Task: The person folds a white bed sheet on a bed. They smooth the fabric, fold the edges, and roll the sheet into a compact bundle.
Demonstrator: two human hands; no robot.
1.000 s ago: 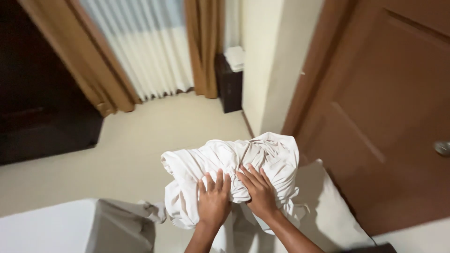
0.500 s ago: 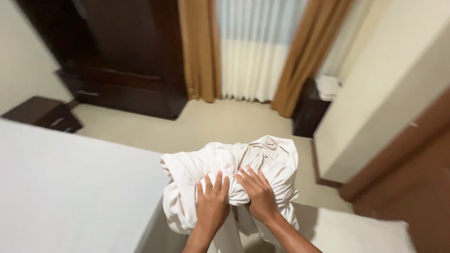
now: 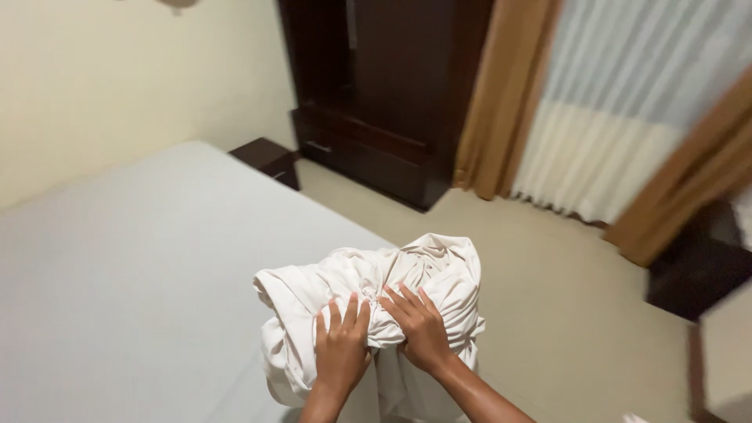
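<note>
Cloth bundle (image 3: pixel 368 290) under 2 hands, bed (image 3: pixel 141 266) to its left, wardrobe (image 3: pixel 384 86) beyond.

A wide bed (image 3: pixel 149 274) with a smooth pale grey sheet fills the frame from nine to six o'clock. Nothing visibly lies on it. A beige floor (image 3: pixel 548 298) spreads toward three o'clock.

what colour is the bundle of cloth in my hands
Off-white, plain with no pattern; the cloth bundle shows best in the head view.
</note>
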